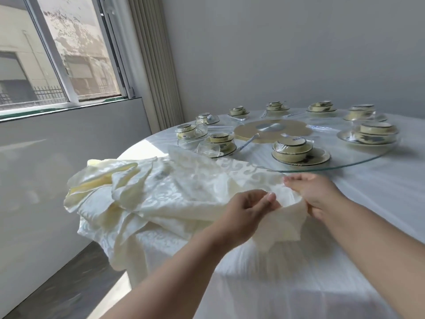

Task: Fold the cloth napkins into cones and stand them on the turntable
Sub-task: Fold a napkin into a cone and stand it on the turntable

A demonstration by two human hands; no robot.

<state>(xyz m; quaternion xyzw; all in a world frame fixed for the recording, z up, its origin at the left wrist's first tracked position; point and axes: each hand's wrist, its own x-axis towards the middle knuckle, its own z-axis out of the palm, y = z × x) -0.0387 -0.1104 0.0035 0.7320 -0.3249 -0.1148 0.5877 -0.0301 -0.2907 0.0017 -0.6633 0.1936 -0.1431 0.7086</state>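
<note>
Pinching a cream napkin (282, 217) at the table's (368, 203) near edge, the left hand (246, 212) and right hand (315, 194) both grip its cloth, beside a napkin pile (138, 192); the glass turntable (358, 162) carries wrapped dishes (296, 150).

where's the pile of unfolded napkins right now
In the head view the pile of napkins lies on the left edge of the round table, just left of the left hand and nearer than the glass turntable.

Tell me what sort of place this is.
Probably a restaurant's private dining room: a round white-clothed table with a glass turntable, plastic-wrapped yellow bowl-and-plate sets, and a pile of cream cloth napkins.
</note>
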